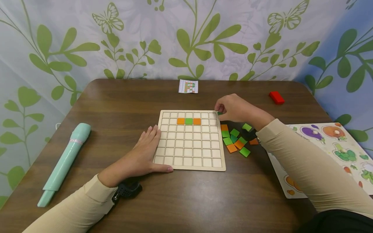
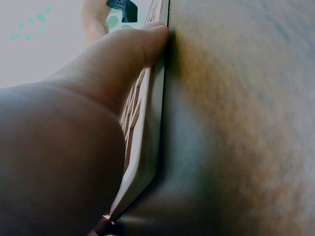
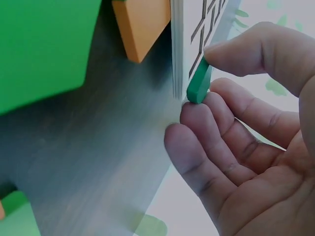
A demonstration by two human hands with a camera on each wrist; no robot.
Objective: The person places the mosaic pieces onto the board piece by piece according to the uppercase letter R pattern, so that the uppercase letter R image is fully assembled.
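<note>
A square wooden grid board [image 1: 192, 168] lies flat on the table. Orange [image 1: 180, 121], green [image 1: 188, 121] and orange tiles sit side by side in one of its upper rows. My left hand [image 1: 142, 153] rests along the board's left edge with fingers extended, its thumb [image 2: 152, 42] on the near edge. Beside the upper right corner, my right hand [image 1: 234, 108] pinches a dark green tile [image 3: 198, 83] between thumb and fingertips. Below that hand, several loose green and orange tiles [image 1: 227, 141] lie in a pile against the board's right side.
Behind the board lies a small printed card [image 1: 188, 86] with a coloured grid pattern. A red block [image 1: 276, 97] is at the back right. Under the right forearm is a vegetable picture board [image 1: 335, 155]. A long mint-green object [image 1: 64, 161] lies on the left.
</note>
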